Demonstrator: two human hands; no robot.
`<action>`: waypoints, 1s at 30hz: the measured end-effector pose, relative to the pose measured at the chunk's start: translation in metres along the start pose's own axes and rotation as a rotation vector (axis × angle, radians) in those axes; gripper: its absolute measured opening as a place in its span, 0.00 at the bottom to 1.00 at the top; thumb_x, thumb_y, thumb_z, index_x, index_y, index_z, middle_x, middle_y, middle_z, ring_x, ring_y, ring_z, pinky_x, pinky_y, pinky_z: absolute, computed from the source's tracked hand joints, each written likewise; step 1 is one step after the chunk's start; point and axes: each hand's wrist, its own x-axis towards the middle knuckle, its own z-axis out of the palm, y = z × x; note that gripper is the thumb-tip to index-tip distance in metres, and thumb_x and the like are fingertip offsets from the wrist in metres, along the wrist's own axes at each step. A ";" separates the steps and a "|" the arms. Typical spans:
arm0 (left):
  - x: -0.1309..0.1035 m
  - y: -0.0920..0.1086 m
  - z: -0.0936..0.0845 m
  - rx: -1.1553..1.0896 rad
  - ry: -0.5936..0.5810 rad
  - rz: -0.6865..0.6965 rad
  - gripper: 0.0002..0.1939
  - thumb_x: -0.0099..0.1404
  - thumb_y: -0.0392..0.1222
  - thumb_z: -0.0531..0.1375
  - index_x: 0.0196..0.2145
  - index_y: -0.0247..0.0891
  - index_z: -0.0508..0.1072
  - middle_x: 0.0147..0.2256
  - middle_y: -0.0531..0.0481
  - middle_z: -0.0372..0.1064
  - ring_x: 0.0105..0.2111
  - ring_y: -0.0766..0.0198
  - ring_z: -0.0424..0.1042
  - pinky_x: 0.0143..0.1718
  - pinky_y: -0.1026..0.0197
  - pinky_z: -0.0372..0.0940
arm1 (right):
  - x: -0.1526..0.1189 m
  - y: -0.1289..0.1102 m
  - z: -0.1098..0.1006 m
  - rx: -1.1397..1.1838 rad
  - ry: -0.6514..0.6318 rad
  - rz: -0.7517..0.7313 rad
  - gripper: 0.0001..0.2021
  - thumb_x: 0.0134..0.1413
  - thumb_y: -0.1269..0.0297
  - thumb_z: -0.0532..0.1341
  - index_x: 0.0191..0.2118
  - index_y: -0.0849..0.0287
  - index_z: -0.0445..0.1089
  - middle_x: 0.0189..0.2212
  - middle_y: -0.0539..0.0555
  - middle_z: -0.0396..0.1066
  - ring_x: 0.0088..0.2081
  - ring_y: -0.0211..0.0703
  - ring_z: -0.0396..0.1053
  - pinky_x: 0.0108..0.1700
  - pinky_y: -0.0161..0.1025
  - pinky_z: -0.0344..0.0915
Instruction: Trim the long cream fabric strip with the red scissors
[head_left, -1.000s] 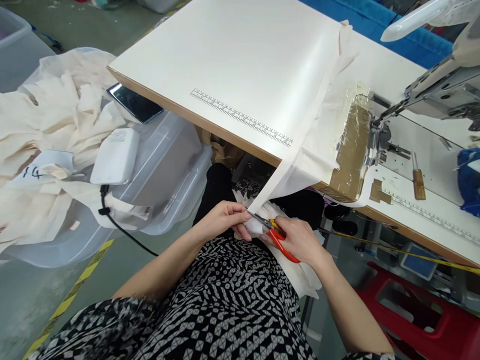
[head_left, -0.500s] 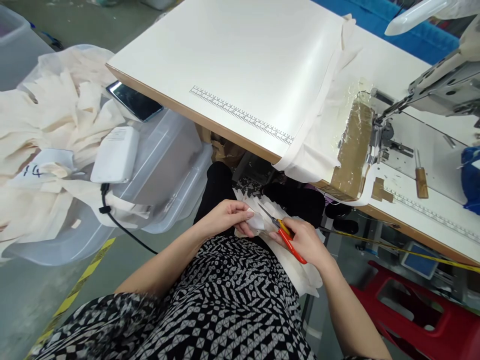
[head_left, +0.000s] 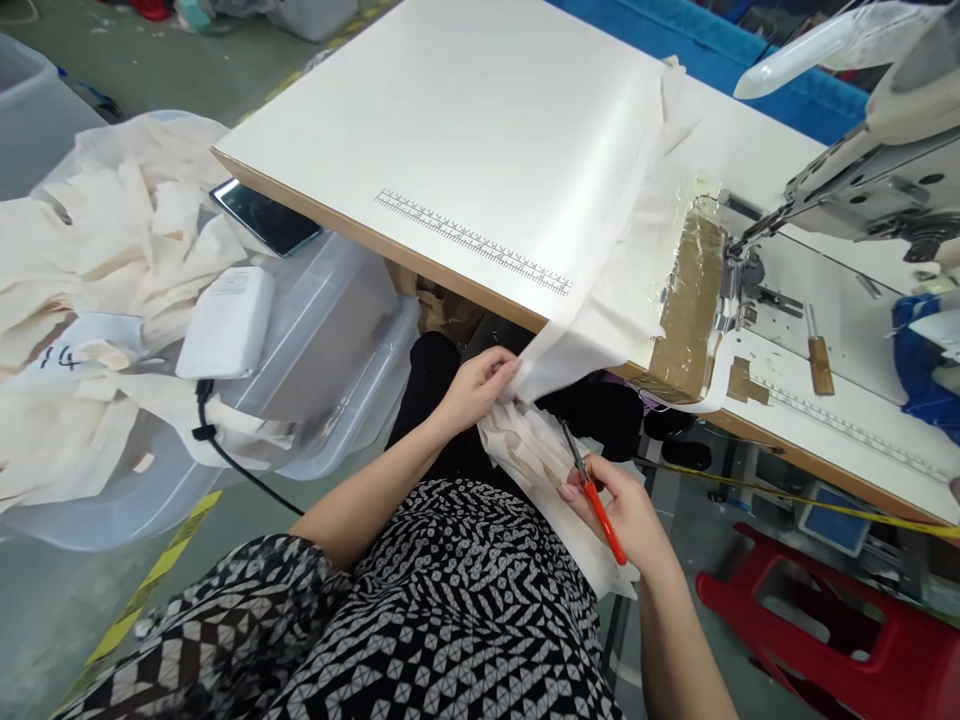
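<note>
Shows flat white tabletop (head_left: pixel 450 130) with long, thin, cream fabric strip (head_left: pixel 574 345) hanging over front edge. Looks light, soft, limp; likely to crease or slip, hardly to break. Best pinched flat near loose end. Also shows layered cream cloth bundle (head_left: pixel 525 445) across lap: floppy, layers apt to slide, better scooped from beneath. Pinches strip end in left hand (head_left: pixel 478 388), fingers closed. Grips red-handled metal scissors (head_left: pixel 604 522) in right hand (head_left: pixel 630 510); probably stiff, sharp-tipped, best taken by handles.
</note>
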 end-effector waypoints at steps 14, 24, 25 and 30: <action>-0.072 0.025 -0.036 -0.357 -0.547 -0.234 0.20 0.69 0.49 0.54 0.53 0.36 0.67 0.43 0.40 0.73 0.39 0.59 0.74 0.37 0.59 0.69 | 0.000 -0.003 0.001 0.071 -0.076 0.010 0.16 0.57 0.51 0.61 0.28 0.58 0.62 0.24 0.48 0.61 0.26 0.37 0.58 0.29 0.34 0.55; -0.050 0.036 -0.015 -0.019 -0.275 0.002 0.12 0.66 0.48 0.59 0.32 0.35 0.72 0.37 0.48 0.68 0.23 0.74 0.62 0.24 0.68 0.59 | 0.005 0.003 -0.012 0.086 -0.250 0.083 0.21 0.57 0.44 0.57 0.28 0.58 0.59 0.24 0.48 0.56 0.27 0.37 0.54 0.28 0.35 0.53; -0.050 0.036 -0.015 -0.086 -0.329 -0.069 0.13 0.66 0.49 0.58 0.33 0.35 0.70 0.32 0.49 0.69 0.21 0.73 0.62 0.23 0.68 0.59 | 0.007 0.004 -0.012 0.073 -0.272 0.081 0.22 0.57 0.43 0.57 0.28 0.58 0.59 0.24 0.48 0.57 0.27 0.37 0.54 0.29 0.36 0.54; -0.051 0.036 -0.014 -0.381 -0.469 -0.345 0.19 0.64 0.55 0.60 0.37 0.34 0.67 0.26 0.46 0.76 0.28 0.60 0.78 0.29 0.65 0.70 | 0.022 0.007 -0.011 0.064 -0.341 0.054 0.22 0.57 0.42 0.57 0.27 0.57 0.57 0.24 0.47 0.53 0.26 0.36 0.51 0.27 0.35 0.52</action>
